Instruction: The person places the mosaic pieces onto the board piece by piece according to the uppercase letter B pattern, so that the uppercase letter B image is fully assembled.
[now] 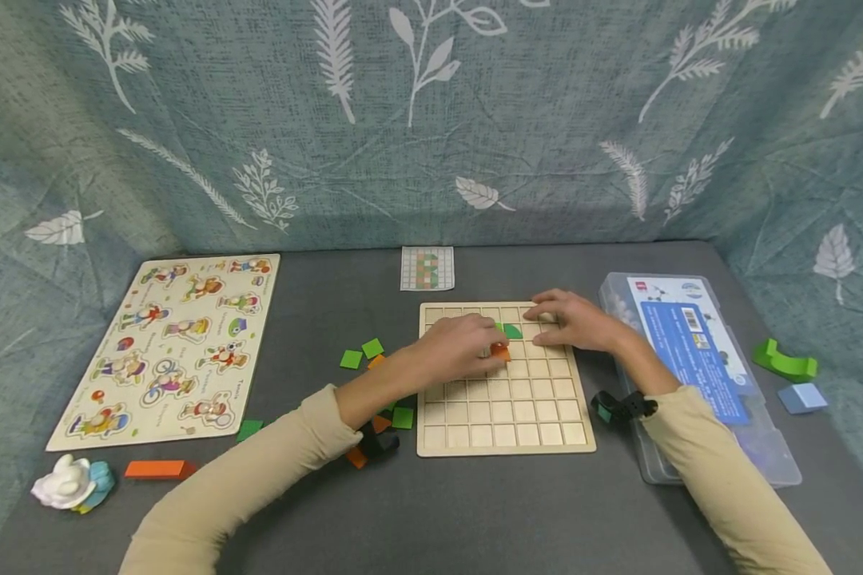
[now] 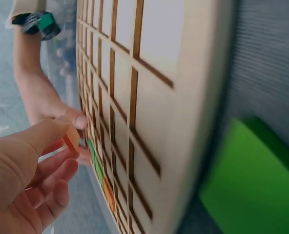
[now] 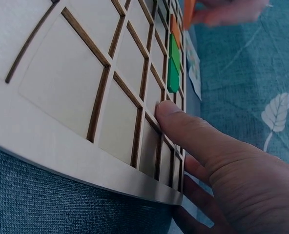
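A wooden grid board point(image 1: 505, 412) lies on the table. Over its upper middle, my left hand point(image 1: 460, 349) pinches a small orange tile point(image 2: 71, 138) between thumb and fingers. Set in the grid's cells are a dark green tile with a curved edge point(image 1: 513, 331), a lighter green tile point(image 3: 174, 52) beside it, and an orange tile point(image 3: 175, 27) in line with them. My right hand point(image 1: 574, 321) rests at the board's upper right corner. Its thumb point(image 3: 181, 119) lies on the grid, with the other fingers at the far edge, loosely bent.
Loose green tiles point(image 1: 351, 359) and orange ones lie left of the board, partly under my left forearm. A patterned card point(image 1: 427, 268) lies behind it. At right is a clear plastic case point(image 1: 769, 443); at left, a picture puzzle board point(image 1: 208, 351), an orange block point(image 1: 157, 469) and a figurine point(image 1: 72, 482).
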`<state>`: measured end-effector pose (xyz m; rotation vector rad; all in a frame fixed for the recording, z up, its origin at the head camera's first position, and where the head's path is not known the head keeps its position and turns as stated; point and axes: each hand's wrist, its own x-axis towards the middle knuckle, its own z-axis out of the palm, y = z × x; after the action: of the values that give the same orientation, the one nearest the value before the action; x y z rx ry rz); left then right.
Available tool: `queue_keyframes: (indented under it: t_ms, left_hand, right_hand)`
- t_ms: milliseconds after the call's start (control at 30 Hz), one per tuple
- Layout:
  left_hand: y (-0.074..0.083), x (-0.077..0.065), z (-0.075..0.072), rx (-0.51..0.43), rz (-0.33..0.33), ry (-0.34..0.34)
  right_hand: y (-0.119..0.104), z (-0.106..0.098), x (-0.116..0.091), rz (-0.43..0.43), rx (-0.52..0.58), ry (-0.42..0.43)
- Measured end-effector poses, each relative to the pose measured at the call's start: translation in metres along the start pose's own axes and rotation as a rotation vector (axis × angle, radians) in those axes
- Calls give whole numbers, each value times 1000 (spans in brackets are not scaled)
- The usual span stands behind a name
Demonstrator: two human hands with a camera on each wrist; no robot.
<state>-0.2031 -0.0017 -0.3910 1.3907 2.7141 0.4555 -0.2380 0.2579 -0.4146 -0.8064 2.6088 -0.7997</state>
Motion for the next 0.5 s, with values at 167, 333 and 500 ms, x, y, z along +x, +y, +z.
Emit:
queue_keyframes:
  t_ms: [167,333,500]
  left_hand:
    - [5,16,8,18,29,-15]
    - [6,26,13,-19,27,-37]
    - [6,31,15,-44,15,-69]
  right_hand:
    - [-1,0,2,-15,-12,1]
    - [1,0,1,-9,-23,5]
    - [2,-2,0,1,-14,-5]
